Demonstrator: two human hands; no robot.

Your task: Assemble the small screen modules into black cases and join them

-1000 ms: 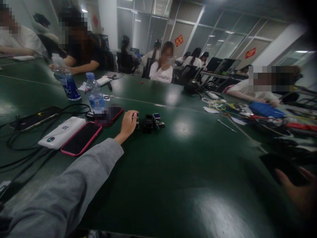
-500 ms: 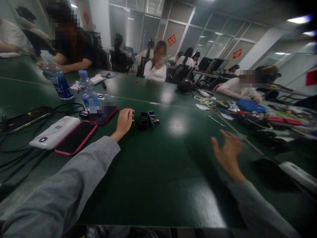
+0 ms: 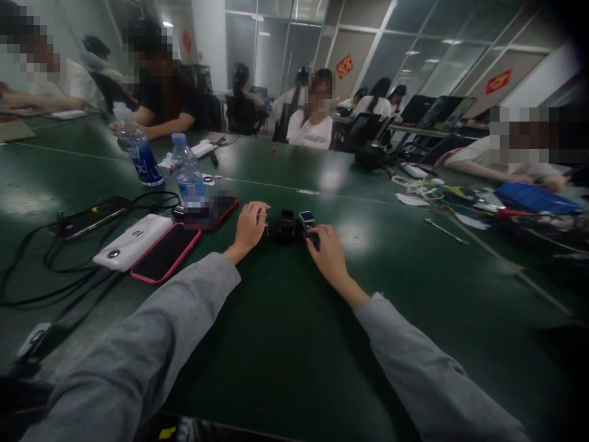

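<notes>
My left hand [image 3: 250,228] rests on the table with its fingers curled down. A sliver of a small object shows at its fingertips, but the hand hides the rest. Just right of it stands a small black device [image 3: 286,224], apart from the hand. My right hand [image 3: 330,250] closes on a small electronic module with a screen [image 3: 307,217]. Its thumb and fingers cover the module's lower part, while the bluish screen tilts up beyond them. All these pieces sit close together on the dark green table [image 3: 294,344].
To the left lie a pink-edged phone [image 3: 165,253], a white power bank [image 3: 133,241], dark phones and black cables. Two bottles [image 3: 188,175] stand behind them. A wrench [image 3: 446,231] and tangled wires [image 3: 432,191] lie to the right. Several people sit around the room.
My right hand has swung left from open space to the screen module and closed on it. My left hand stays beside the black device. The whole view has shifted a little.
</notes>
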